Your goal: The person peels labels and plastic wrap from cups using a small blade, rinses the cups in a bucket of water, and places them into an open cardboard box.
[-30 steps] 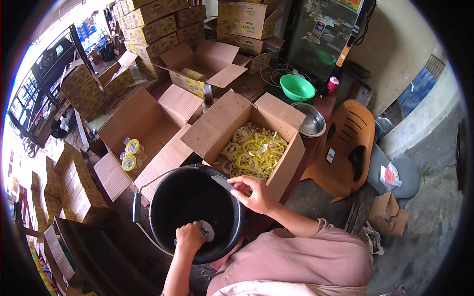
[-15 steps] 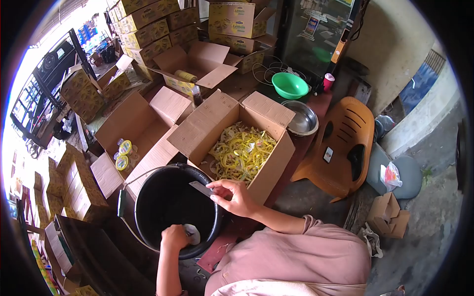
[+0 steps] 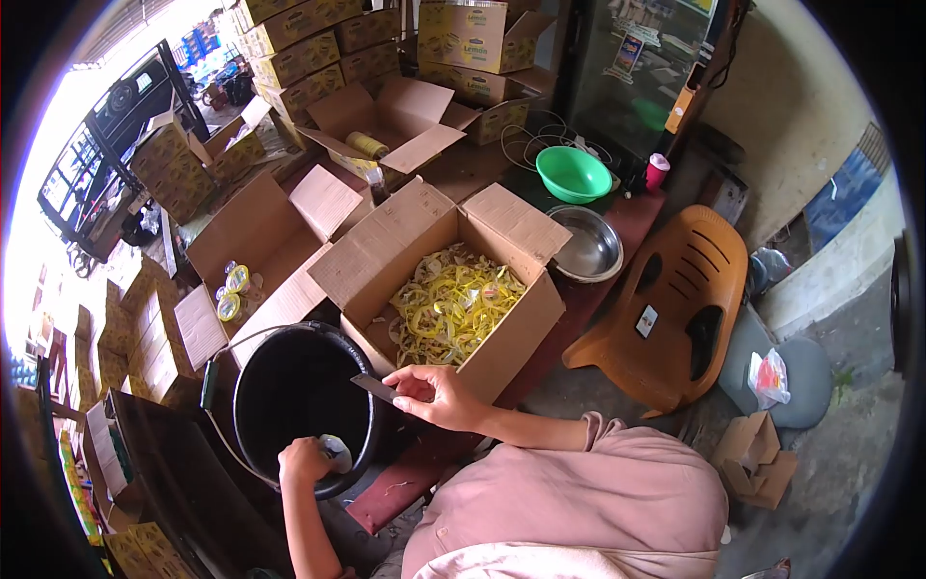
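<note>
My left hand (image 3: 305,461) is closed around a small clear-whitish plastic cup (image 3: 337,453), low over the near side of a black bucket (image 3: 370,425). The cup's contents cannot be made out. Between the fingers and thumb of my right hand (image 3: 439,398) is a short, flat metal blade (image 3: 373,388), pointing left over the bucket's right rim. Just beyond that hand stands an open cardboard box (image 3: 526,352) holding a heap of yellow and clear plastic strips (image 3: 458,304).
Left of it, another open box (image 3: 241,232) holds several yellow-lidded cups (image 3: 230,304). A green basin (image 3: 574,175) and a steel bowl (image 3: 588,246) sit at the table's far right. An orange chair (image 3: 666,318) with a phone (image 3: 646,321) stands to the right. Stacked cartons (image 3: 299,58) rise behind.
The view has shifted, so the bucket and both hands appear further left. The cup in my left hand has tilted, showing its round end more. Both hands keep their holds.
</note>
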A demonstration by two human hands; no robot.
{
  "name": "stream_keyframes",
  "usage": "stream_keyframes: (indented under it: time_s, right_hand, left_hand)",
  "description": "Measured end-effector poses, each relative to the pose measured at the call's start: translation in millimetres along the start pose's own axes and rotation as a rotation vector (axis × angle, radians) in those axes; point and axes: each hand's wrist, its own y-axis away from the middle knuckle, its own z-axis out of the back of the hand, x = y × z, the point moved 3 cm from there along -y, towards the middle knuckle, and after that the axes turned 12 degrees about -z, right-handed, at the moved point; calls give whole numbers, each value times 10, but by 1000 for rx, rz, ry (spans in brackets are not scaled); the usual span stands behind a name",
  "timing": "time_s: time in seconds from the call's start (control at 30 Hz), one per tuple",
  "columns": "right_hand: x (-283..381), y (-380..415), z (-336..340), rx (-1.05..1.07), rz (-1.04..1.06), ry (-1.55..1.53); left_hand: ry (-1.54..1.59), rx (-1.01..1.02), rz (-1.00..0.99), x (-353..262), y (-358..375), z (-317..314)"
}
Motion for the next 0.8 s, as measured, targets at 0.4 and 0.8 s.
stream_keyframes:
  time_s: [0.4, 0.8]
  right_hand:
    - [-236, -258, 193, 166, -190, -126]
    - [-1, -987, -81, 174, -85, -87]
  left_hand:
    - [380, -555, 119, -11, 79, 119]
    - [1303, -1018, -197, -327, 67, 330]
